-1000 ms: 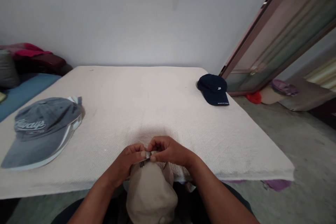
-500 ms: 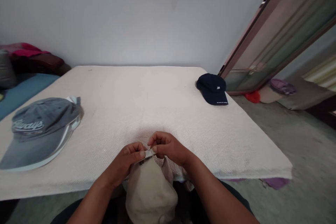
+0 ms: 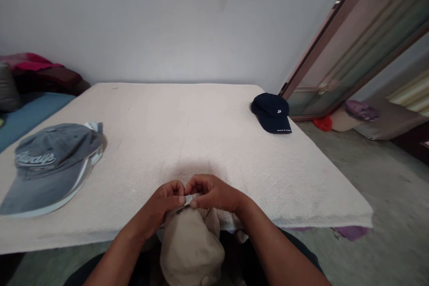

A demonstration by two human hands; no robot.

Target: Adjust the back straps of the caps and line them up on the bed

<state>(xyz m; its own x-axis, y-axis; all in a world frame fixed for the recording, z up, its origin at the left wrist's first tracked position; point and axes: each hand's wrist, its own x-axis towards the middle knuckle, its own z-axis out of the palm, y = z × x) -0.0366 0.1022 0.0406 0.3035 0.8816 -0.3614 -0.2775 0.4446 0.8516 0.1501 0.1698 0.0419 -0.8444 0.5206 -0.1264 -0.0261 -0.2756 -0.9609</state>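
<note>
Tips nearly meeting, a person's left hand (image 3: 165, 202) and right hand (image 3: 216, 195) pinch a pale strap (image 3: 188, 199) at the edge of a beige cap (image 3: 191, 248), its crown hanging over the lap at the bench's near edge. Both grips are narrow, each thumb closed on the strap from its own side. A dark strip (image 3: 182, 209) shows just below the thumbs, too small to identify.

Such fine work seems to favor a steady left pinch, with the right hand making small adjustments, the strap flat and untwisted, and the cap's loose fabric out from under the thumbs. Pulling hard could crease the strap or skew the crown.

The beige cap's interior is hidden, so its contents, if any, cannot be told. On the cloth-covered bench (image 3: 187, 129), at left, a gray cap (image 3: 58, 152) lettered "Always" sits over a pale-brimmed piece (image 3: 43, 211), the two apparently nested. Near the far right corner, a navy cap (image 3: 271, 111) rests with its hollow out of view. Beyond, at right, a purple item (image 3: 362, 110) lies above a red one (image 3: 322, 124); whether either is a container is unclear.
</note>
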